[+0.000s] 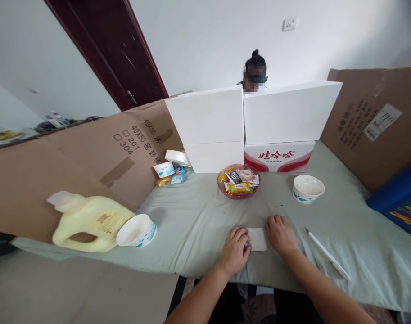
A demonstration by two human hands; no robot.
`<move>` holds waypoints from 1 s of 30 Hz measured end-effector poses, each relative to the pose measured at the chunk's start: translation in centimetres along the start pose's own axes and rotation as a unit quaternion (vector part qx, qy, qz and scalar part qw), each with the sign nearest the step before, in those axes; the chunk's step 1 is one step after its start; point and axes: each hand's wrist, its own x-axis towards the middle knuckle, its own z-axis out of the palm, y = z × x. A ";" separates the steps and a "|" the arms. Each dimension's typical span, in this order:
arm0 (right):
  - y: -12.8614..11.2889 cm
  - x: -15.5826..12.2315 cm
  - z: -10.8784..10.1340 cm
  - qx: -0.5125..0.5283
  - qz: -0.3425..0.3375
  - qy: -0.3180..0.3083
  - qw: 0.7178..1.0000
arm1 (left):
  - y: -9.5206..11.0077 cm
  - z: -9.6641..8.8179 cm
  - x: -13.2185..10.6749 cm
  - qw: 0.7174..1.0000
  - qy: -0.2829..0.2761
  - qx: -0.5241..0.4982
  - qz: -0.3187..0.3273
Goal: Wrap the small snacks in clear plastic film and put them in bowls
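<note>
Head camera is showing white paper [258, 239] lying between two hands: left hand [237, 249] is pinching its edge, right hand [281, 234] is resting half-open, touching it.

Soft, even daylight is filling the scene. A faint shadow is falling beside the bowl [137, 230] at eight o'clock. Wide-angle distortion is bending the edges.
</note>
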 end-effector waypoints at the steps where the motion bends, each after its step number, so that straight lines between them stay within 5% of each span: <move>1: 0.1 -0.2 -0.1 0.003 -0.009 0.008 1.000 | 0.0 0.0 0.0 1.000 -0.001 0.001 -0.001; 8: -1.8 -3.2 3.0 0.086 -0.267 0.025 0.960 | -0.4 0.4 -0.3 1.000 0.013 0.002 -0.013; 12: -1.5 -3.9 3.5 0.100 -0.251 -0.011 0.963 | -0.9 0.4 -0.5 0.998 0.056 -0.007 -0.032; 18: 1.5 -5.0 1.3 0.155 -0.283 -0.013 0.947 | -1.6 0.7 -0.7 0.997 0.072 0.018 -0.021; 21: 5.5 -3.2 -0.9 0.138 -0.243 0.023 0.960 | -1.8 1.0 -0.9 0.997 0.066 0.041 -0.015; 24: 11.0 1.0 -4.6 0.050 -0.095 0.077 0.991 | -2.0 1.2 -0.8 0.997 0.060 0.055 -0.009; 26: 14.4 4.2 -7.1 -0.019 0.007 0.084 0.996 | -2.2 1.3 -0.8 0.997 0.057 0.060 -0.006; 30: 18.1 9.3 -9.2 -0.061 0.068 0.051 0.995 | -2.3 1.3 -0.8 0.997 0.049 0.060 -0.010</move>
